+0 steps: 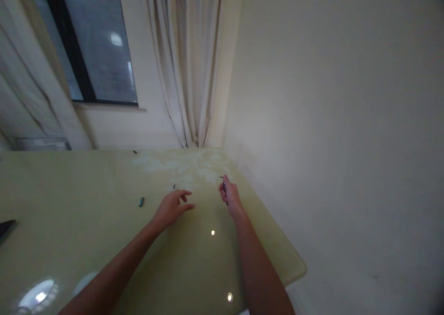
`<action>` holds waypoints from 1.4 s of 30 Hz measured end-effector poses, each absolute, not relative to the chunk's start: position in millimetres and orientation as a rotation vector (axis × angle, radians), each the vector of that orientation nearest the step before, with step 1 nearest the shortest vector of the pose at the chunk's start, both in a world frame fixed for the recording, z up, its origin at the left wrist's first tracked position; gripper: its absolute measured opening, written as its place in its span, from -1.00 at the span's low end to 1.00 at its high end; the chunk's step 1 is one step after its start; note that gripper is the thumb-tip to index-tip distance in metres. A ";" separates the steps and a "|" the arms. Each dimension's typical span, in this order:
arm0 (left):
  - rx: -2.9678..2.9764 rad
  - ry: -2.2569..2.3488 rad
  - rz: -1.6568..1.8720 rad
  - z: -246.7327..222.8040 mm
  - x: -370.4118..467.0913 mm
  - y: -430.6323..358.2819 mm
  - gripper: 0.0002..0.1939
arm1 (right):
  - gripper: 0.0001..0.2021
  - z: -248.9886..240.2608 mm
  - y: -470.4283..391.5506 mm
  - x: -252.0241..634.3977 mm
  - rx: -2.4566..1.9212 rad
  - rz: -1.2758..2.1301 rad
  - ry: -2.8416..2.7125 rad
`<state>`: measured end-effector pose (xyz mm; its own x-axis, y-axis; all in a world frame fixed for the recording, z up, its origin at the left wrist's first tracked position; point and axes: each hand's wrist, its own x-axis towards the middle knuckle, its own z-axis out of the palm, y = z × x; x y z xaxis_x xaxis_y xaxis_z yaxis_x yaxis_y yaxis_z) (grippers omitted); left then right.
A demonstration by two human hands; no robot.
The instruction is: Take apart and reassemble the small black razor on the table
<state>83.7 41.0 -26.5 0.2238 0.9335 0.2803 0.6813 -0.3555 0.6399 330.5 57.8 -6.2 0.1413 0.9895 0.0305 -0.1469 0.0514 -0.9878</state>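
My right hand (229, 194) is closed around a slim dark pen-like object (225, 188). A thin dark tip pokes out to the left by the thumb, and the other end shows below the fingers; its exact kind is too small to tell. To the left, my left hand (175, 204) hovers above the table with thumb and fingers apart, holding nothing. Just beyond its knuckles lies a small dark and light piece (174, 186). Farther left rests a small dark oblong object (141, 201) with a greenish face.
A glossy yellowish-green table (194, 259) with a pale floral pattern spreads beneath both arms. Near its back edge lies a tiny dark item (135, 152). A dark flat object (6, 228) enters at the left. A wall (329, 144) borders the right side; curtains (187, 65) hang behind.
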 end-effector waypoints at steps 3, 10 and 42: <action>2.028 1.816 0.908 -33.0 -1.3 33.2 -0.47 | -0.36 -5.9 51.4 314.1 -1.209 0.854 -1.365; 1.911 2.187 0.624 -36.2 -52.9 31.3 -0.37 | -0.47 -13.9 39.1 293.4 -1.615 0.673 -1.734; 2.116 1.394 1.525 -19.9 61.4 -12.9 -0.56 | -0.60 -16.9 9.6 242.8 -0.797 1.715 -1.346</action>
<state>61.4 -12.9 -19.9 0.0319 0.7633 0.6452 0.5741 -0.5424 0.6133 242.8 9.6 -16.9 -0.4835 0.8753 -0.0026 -0.2050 -0.1162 -0.9718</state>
